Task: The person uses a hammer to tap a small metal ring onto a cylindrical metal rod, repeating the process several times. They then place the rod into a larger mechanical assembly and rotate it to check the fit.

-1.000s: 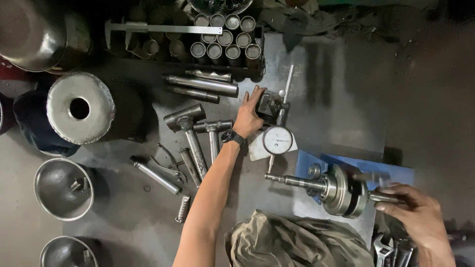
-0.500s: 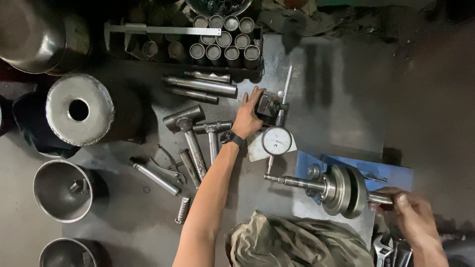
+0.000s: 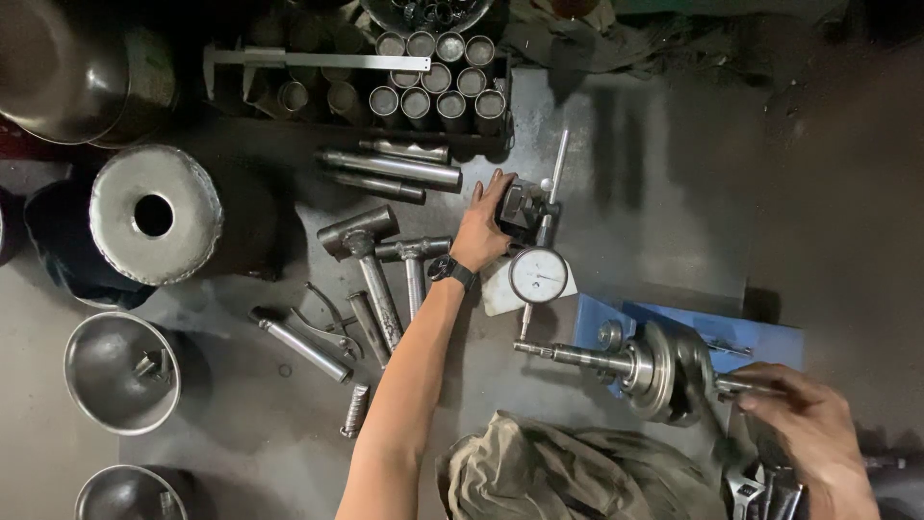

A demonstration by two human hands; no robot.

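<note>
Right hand [image 3: 808,433] has slid back along the crank assy compared w/ a sec ago, when it sat further up over the shaft end. Now its fingers are curled round the right stub of the crankshaft [image 3: 664,371], which lies on its side across the blue block [image 3: 760,337], long threaded end poking left. The shaft itself barely shifted, so this looks like a re-grip for steadying or turning it, not a lift.

Left hand [image 3: 484,226] hasn't budged: it's wrapped around the dark base of the indicator stand [image 3: 525,204], wristwatch [image 3: 454,272] showing. The dial gauge [image 3: 537,275] hangs just below that base w/ its plunger pointing down toward the shaft's left end, close but not touching afaict. Judging by that, the gauge isn't on the journal yet.

Other stuff on the desk [image 3: 654,173]: two hammers [image 3: 371,260] right beside the left forearm, steel rods [image 3: 399,169] above them, pliers [image 3: 322,323] and a spring [image 3: 354,409] lower left. A rack of short tubes [image 3: 438,82] and a big vernier caliper [image 3: 308,61] sit up top. Steel bowls [image 3: 120,371] and a drum w/ a hole [image 3: 154,214] are off left. The olive rag [image 3: 577,477] is bunched right under the crank, and wrenches [image 3: 760,491] crowd the right hand.
</note>
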